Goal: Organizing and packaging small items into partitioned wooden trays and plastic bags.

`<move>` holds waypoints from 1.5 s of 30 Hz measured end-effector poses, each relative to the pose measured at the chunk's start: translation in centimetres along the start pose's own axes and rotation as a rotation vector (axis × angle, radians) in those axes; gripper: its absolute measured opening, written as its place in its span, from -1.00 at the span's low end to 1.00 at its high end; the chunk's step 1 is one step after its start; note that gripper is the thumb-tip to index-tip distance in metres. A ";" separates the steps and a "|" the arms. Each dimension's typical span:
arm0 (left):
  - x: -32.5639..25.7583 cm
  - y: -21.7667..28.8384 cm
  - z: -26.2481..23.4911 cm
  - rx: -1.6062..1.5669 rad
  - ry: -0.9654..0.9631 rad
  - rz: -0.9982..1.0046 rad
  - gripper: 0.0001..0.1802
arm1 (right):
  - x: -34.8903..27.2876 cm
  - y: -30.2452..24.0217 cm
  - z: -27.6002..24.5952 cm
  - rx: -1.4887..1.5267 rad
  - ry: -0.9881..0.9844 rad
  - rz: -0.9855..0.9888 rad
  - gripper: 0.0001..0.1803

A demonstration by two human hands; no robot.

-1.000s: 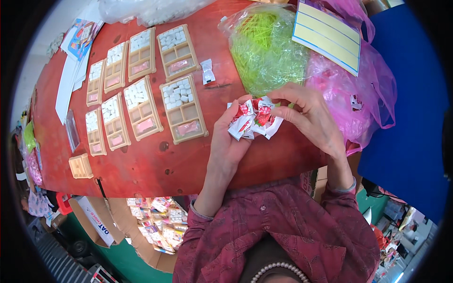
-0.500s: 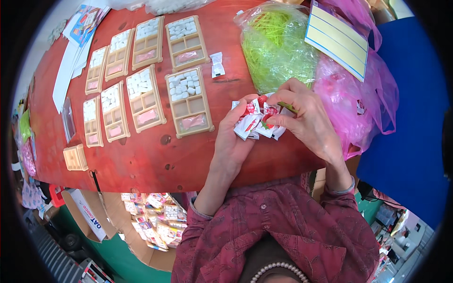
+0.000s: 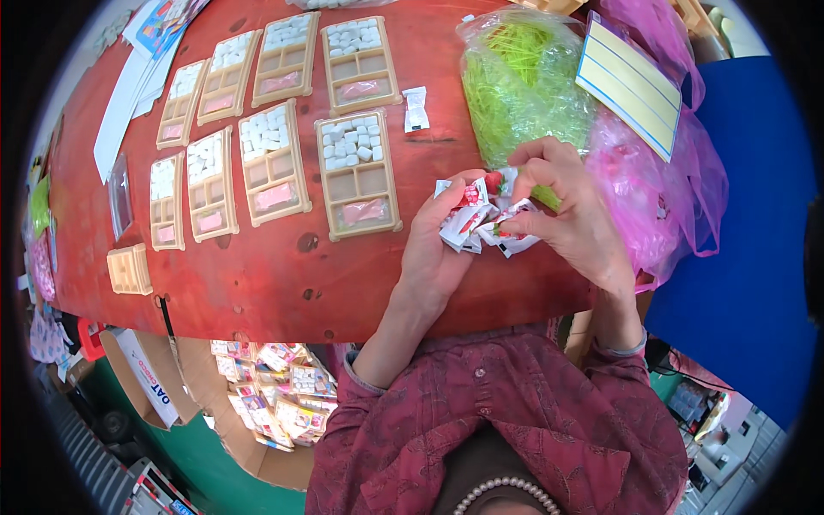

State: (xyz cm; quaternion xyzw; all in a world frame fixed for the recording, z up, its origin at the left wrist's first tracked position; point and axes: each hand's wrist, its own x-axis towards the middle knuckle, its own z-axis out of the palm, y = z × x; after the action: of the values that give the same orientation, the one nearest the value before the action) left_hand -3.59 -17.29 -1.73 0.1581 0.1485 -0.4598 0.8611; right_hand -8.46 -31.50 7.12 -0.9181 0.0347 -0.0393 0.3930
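A small pile of white sachets with red strawberry prints (image 3: pixel 470 220) rests in my left hand (image 3: pixel 433 249), its fingers curled round them over the table's near edge. My right hand (image 3: pixel 571 219) is bent over the same pile from the right. Its thumb and fingertips pinch at one white-and-red sachet (image 3: pixel 517 210) on that side. One single white sachet (image 3: pixel 415 109) lies on the table beyond my left hand. To the left stand two rows of beige compartment trays (image 3: pixel 359 176), each with white pellet-like pieces and a pink packet in it.
Behind my right hand lie a clear bag of lime-green strips (image 3: pixel 524 86), a pink plastic bag (image 3: pixel 657 189) and a striped cream card (image 3: pixel 631 86). Stacked beige trays (image 3: pixel 129 269) stand at the left of the red table (image 3: pixel 283 296). Below, a cardboard box (image 3: pixel 283 468) holds packed sets.
The view has shifted slightly, so the trays sit a little higher. My right fingers have shifted at the sachets, and the pinched one has turned. My left hand still holds the pile.
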 end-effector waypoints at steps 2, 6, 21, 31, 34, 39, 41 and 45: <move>-0.1 0.1 0.0 -0.011 -0.026 -0.001 -0.68 | 0.0 -0.3 -0.7 0.121 -0.020 0.049 -0.78; -0.7 0.3 -0.7 -0.005 -0.033 -0.040 -0.69 | 0.2 -1.0 -1.5 0.335 0.038 0.135 -0.87; -10.3 3.4 -3.1 0.130 0.196 0.058 -0.67 | 8.2 -2.8 4.7 -0.014 -0.300 -0.489 -0.89; -12.2 5.0 -5.1 -0.030 0.134 0.227 -0.68 | 9.9 -3.6 10.4 0.016 -0.408 -0.724 -0.95; -12.2 5.1 -5.3 -0.016 0.112 0.212 -0.67 | 9.7 -3.8 10.7 -0.033 -0.300 -0.738 -0.96; -12.1 5.0 -5.2 0.044 0.143 0.221 -0.66 | 9.4 -4.0 9.6 -0.132 -0.469 -0.527 -0.95; -12.0 4.9 -5.3 0.021 0.159 0.213 -0.65 | 9.0 -3.3 10.0 -0.146 -0.521 -0.485 -0.93; -12.0 5.1 -5.7 0.034 0.177 0.196 -0.65 | 7.9 -2.7 10.3 -0.127 -0.445 -0.504 -0.89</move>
State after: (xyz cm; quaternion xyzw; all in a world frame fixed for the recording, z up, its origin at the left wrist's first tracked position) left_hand -6.36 -3.36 -1.44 0.2264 0.1999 -0.3602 0.8827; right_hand 0.48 -23.04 2.36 -0.9065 -0.2772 0.0683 0.3109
